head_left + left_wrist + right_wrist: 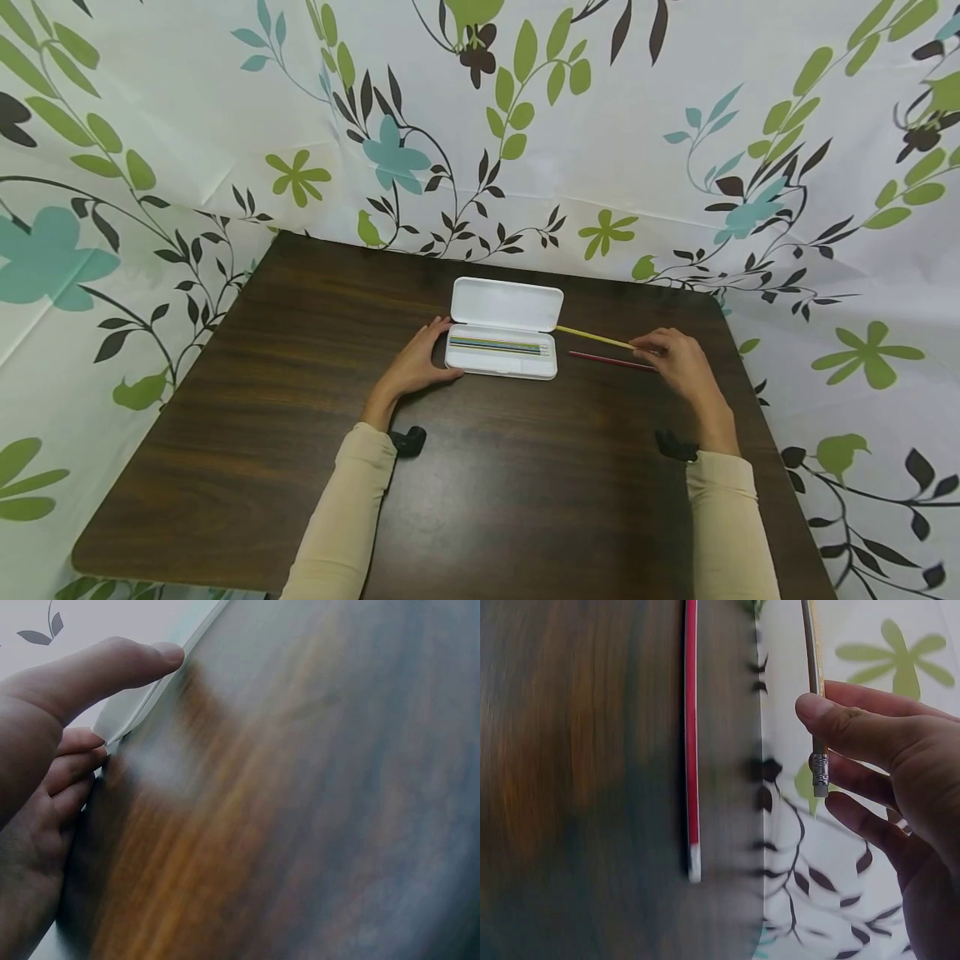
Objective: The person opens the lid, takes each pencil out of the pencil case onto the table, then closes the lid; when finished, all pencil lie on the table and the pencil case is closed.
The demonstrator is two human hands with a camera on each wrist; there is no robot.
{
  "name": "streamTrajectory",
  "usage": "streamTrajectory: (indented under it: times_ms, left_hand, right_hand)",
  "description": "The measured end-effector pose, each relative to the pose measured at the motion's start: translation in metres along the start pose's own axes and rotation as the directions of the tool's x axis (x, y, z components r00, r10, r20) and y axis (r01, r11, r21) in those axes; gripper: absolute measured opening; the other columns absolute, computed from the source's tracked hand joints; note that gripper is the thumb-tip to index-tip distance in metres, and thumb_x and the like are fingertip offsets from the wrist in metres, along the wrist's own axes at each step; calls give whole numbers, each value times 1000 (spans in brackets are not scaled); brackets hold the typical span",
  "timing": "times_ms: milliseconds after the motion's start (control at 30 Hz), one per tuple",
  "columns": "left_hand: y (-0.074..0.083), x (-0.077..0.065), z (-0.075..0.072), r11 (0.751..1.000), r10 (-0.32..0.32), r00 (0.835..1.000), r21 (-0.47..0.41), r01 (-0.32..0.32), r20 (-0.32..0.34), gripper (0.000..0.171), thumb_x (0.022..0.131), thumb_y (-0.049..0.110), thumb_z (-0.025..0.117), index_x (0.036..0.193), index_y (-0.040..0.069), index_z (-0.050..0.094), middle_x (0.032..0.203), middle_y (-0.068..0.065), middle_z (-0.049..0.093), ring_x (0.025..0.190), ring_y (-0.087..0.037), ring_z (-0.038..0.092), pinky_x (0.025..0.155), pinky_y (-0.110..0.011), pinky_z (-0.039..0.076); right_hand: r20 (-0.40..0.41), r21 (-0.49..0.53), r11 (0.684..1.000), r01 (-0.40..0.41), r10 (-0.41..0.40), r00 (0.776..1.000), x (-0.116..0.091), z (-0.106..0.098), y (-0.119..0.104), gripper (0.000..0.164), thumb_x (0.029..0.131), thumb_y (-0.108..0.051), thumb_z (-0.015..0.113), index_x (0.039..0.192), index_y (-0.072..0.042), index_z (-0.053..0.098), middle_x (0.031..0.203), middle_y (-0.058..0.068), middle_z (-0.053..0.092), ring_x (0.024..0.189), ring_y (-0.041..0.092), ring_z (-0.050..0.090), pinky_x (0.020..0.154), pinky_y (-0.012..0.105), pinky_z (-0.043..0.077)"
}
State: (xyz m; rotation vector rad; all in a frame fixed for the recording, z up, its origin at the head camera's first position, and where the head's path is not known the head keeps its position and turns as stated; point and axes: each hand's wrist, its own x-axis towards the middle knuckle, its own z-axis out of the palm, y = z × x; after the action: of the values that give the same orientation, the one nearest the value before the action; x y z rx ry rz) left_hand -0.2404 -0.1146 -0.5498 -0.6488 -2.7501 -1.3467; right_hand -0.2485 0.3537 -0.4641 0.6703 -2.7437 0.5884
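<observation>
A white pencil case [498, 364] lies with its lid tipped back at the rear. Several pencils [495, 343] lie side by side in its tray. My left hand [414, 362] grips the case's left end, thumb at the front edge and fingers around the back corner. The left wrist view shows the thumb [112, 669] against the rim. To the right of the case, my right hand [678, 364] pinches a yellow pencil [596, 337] near its eraser end, the other end pointing toward the case. A red pencil [691, 735] rests on the table, just in front of the yellow one.
The dark wood table [247, 425] runs back to a patterned cloth [450, 108] hung behind it. More of that cloth hangs at both sides. Dark wrist devices [408, 442] sit at both sleeve cuffs.
</observation>
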Motion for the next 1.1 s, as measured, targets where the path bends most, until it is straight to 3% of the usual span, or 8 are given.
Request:
streamTrajectory:
  times_ms: [233,467,1100]
  left_hand:
    - [1,0,1,1000,-9,1000,-4,9,-1,88,74,28,87,143,0,43,154,-17,35,146,-30,20,120,-38,11]
    - [1,0,1,1000,-29,1000,6,29,10,89,74,31,87,145,1,41,155,-15,33,146,-27,19,120,-35,11]
    - [-2,1,2,999,-31,999,7,31,8,90,74,33,86,145,3,41,155,-14,33,147,-27,19,120,-35,10]
  right_hand:
    - [-9,-58,998,-39,38,999,-17,-16,16,19,77,1,81,94,-7,77,88,4,68,78,24,62,65,46,50]
    - [32,-80,992,-95,98,995,-25,-21,23,20,78,2,80,94,-7,77,89,5,69,80,26,62,65,47,51]
    - [71,-62,995,-78,82,994,-30,-1,30,17,79,-2,80,93,-10,78,87,2,69,76,21,58,63,42,46]
